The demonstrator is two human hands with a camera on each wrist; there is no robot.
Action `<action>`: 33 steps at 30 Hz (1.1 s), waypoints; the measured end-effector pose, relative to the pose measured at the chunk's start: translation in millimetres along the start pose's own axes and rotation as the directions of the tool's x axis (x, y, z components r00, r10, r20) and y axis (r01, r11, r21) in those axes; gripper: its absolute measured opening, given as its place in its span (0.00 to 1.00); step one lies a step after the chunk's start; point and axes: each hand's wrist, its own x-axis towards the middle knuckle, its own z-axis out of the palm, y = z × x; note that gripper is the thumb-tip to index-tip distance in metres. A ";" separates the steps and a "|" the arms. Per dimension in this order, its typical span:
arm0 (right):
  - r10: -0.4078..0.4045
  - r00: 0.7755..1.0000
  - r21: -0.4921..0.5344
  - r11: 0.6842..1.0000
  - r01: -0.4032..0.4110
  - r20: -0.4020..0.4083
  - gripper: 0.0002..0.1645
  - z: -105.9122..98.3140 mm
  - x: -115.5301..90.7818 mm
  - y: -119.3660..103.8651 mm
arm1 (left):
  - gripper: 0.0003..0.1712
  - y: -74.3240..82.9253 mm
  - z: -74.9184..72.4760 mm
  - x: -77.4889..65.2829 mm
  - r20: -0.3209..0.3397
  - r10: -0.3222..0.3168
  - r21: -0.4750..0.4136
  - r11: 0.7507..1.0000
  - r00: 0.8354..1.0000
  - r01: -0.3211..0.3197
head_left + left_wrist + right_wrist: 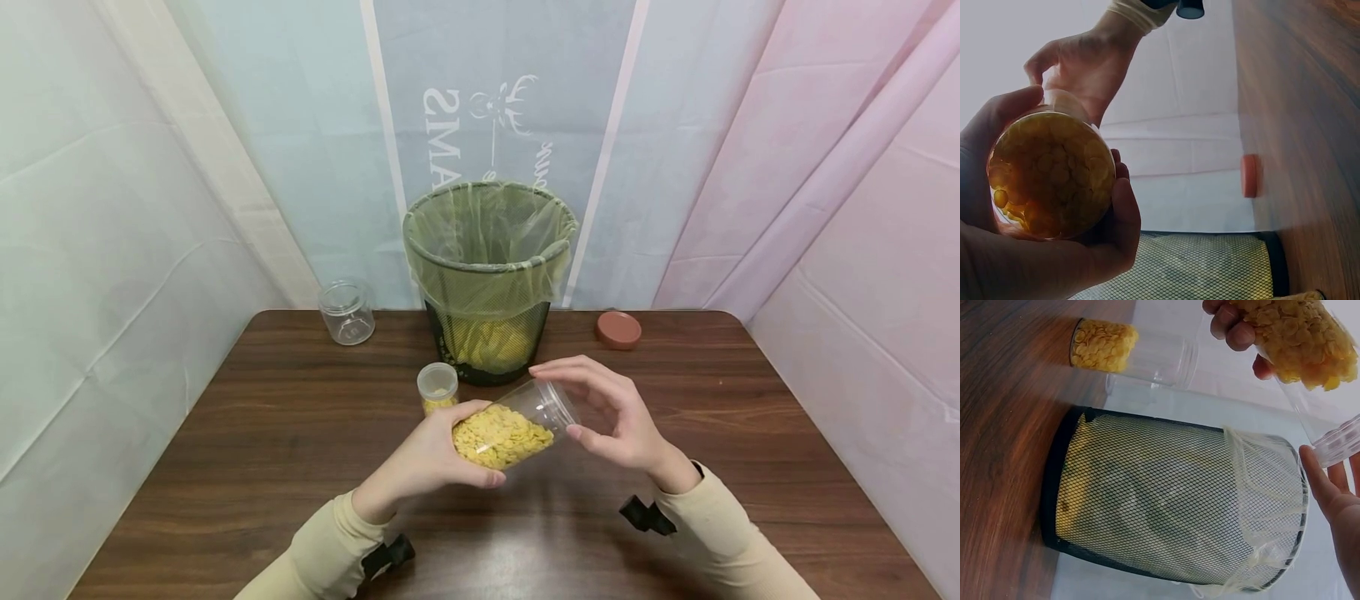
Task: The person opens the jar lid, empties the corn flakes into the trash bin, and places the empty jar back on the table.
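Observation:
A clear jar [502, 433] partly filled with yellow flakes is held tilted above the table, its ridged neck pointing up and to the right. My left hand [427, 458] grips the jar round its base end, thumb on the near side. At the neck, my right hand [618, 408] spans the rim between thumb and fingertips. In the left wrist view the jar's round bottom [1054, 175] faces the camera, with flakes pressed against it. Just behind my left hand stands another clear jar [1107, 347], upright and part full of the same flakes.
A black mesh bin [491, 325] with a pale yellow liner stands at the table's back edge, yellow material showing low inside. Left of it is a clear jar with nothing in it [347, 321]; to its right lies a red-brown lid [618, 330]. Cloth curtains [300, 133] surround the wooden table [247, 467].

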 end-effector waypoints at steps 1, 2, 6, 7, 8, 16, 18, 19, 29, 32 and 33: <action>-0.001 1.000 0.001 1.000 0.001 0.002 0.32 0.1 0.0 0.0 | 0.38 0.3 0.3 0.0 -0.004 0.003 0.003 1.000 1.000 -0.003; -0.002 1.000 -0.002 1.000 0.002 0.002 0.32 0.2 0.1 0.1 | 0.38 0.6 0.7 -0.2 -0.012 0.004 0.006 1.000 1.000 -0.004; 0.040 0.998 -0.042 0.998 -0.042 -0.038 0.30 1.6 0.1 -1.8 | 0.39 0.9 3.0 -0.8 -0.059 0.011 0.040 0.999 0.998 -0.009; 0.066 0.996 -0.059 0.996 -0.070 -0.058 0.29 2.1 -0.1 -2.5 | 0.39 0.6 3.8 -1.1 -0.078 0.016 0.054 0.998 0.997 -0.012; 0.101 0.991 -0.079 0.991 -0.108 -0.082 0.28 2.6 -0.6 -3.0 | 0.39 -0.2 4.7 -1.2 -0.098 0.023 0.073 0.997 0.995 -0.015; 0.531 0.805 -0.318 0.740 -0.592 -0.264 0.22 7.2 -4.0 -8.8 | 0.42 -8.4 11.5 1.7 -0.262 0.217 0.362 0.925 0.940 -0.113; 0.606 0.738 -0.343 0.654 -0.675 -0.297 0.21 8.2 -3.1 -10.6 | 0.42 -8.6 12.5 2.5 -0.282 0.275 0.448 0.885 0.919 -0.127; 0.631 0.711 -0.358 0.615 -0.703 -0.310 0.21 8.7 -2.6 -11.4 | 0.43 -8.5 12.9 2.7 -0.290 0.297 0.486 0.865 0.910 -0.127; 0.756 0.561 -0.352 0.452 -0.820 -0.338 0.22 9.7 3.3 -12.5 | 0.49 -11.1 15.7 4.1 -0.323 0.453 0.672 0.728 0.831 -0.136; 0.764 0.562 -0.332 0.466 -0.820 -0.317 0.22 8.8 3.0 -12.5 | 0.49 -12.1 15.5 4.1 -0.324 0.454 0.669 0.730 0.830 -0.138; 0.758 0.574 -0.325 0.483 -0.813 -0.311 0.22 8.4 2.7 -12.8 | 0.49 -12.0 15.5 4.0 -0.325 0.447 0.663 0.736 0.834 -0.136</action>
